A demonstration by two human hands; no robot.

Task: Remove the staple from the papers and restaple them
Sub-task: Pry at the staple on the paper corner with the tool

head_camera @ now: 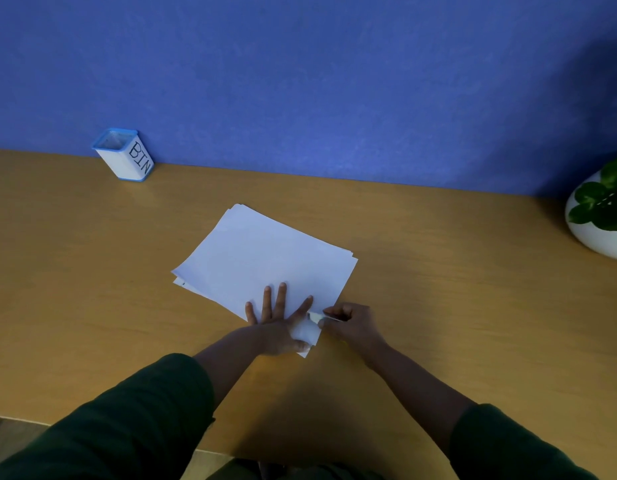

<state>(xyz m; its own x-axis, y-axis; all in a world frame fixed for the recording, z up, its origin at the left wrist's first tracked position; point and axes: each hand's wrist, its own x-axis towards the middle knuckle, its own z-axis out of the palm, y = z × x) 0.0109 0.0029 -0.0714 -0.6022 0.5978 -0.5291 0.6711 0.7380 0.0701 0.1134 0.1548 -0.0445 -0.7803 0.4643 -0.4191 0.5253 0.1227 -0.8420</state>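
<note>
A stack of white papers (pixel 262 258) lies at an angle in the middle of the wooden desk (pixel 92 271). My left hand (pixel 281 323) lies flat on the near corner of the stack, fingers spread and straight, pressing it down. My right hand (pixel 352 323) is curled round a small pale tool (pixel 317 317), whose tip meets the stack's near right corner between my left thumb and forefinger. I cannot make out the staple itself. No stapler is in view.
A small white container with blue rims marked BIN (pixel 121 154) stands at the back left against the blue wall. A white pot with a green plant (pixel 601 216) sits at the right edge. The desk's front edge runs just below my forearms.
</note>
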